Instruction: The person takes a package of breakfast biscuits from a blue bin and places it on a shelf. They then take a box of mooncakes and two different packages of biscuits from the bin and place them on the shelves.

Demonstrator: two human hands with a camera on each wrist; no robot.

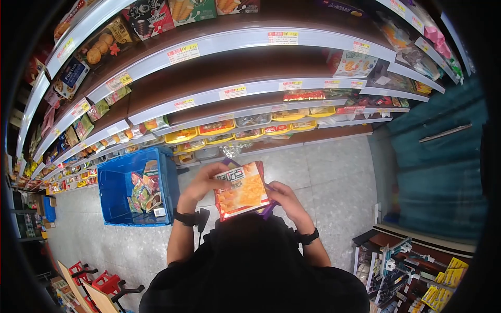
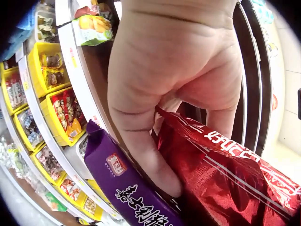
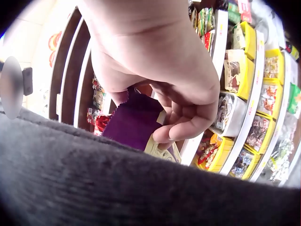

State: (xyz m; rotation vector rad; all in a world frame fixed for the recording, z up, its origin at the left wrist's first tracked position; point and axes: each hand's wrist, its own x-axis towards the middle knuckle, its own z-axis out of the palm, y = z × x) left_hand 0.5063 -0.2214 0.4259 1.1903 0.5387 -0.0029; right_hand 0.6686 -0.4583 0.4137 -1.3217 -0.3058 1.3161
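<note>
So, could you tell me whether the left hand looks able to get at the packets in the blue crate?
Probably not right now: the left hand grips the red packet and would likely need freeing first. The blue crate on that side is open, though, its packets in view.

A red pack [image 1: 248, 195] and a purple pack [image 2: 120, 172] are showing vivid colours.
The red pack is bearing golden-orange print and white lettering, the purple one white characters; the crate [image 1: 112, 193] is showing blue, the bins [image 2: 35, 63] yellow.
</note>
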